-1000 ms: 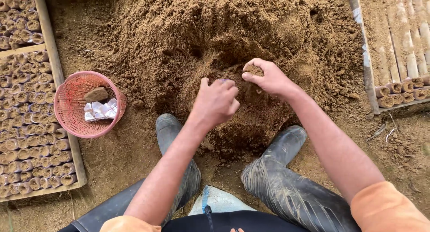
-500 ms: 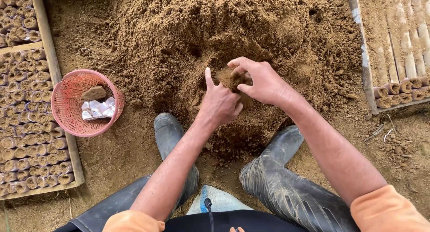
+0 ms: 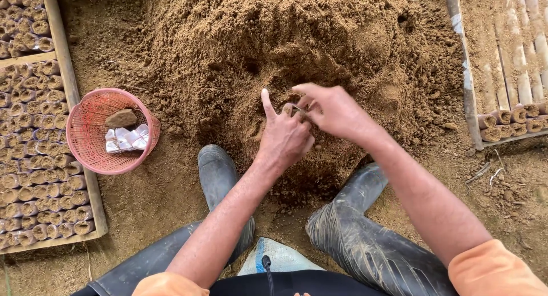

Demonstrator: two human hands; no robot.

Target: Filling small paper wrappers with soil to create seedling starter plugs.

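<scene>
The ground is bare brown earth, and most of the view is taken up by a big heap of loose, crumbly soil (image 3: 297,50) with a hollow scooped into its near side. The person sits on the ground facing it, with dark rubber boots (image 3: 220,176) planted on either side of the hollow and smeared with dirt.

Both hands meet over the hollow. The left hand (image 3: 285,136) is curled around a small bag (image 3: 294,109), only the pale rim of which shows between the two hands; the index finger sticks up straight and the other fingers are folded in. The right hand (image 3: 337,110) comes in from the right with its fingertips bunched together at the mouth of the bag, pinching at its edge or at soil there; which of the two cannot be told.

To the left, on the dirt just beside the heap, stands a round pink plastic basket (image 3: 85,153). In it lie a stack of flat whitish bags (image 3: 128,139) and a brown clod or stone (image 3: 121,118).

Further left a wooden frame (image 3: 74,102) runs along the ground, and the space behind it is packed tight with upright soil-filled bags (image 3: 34,176), row after row. On the right edge another wooden frame (image 3: 465,73) holds long rows of filled bags (image 3: 516,110) lying close together, their round ends facing the near side. A few twigs lie on the earth below that frame.
</scene>
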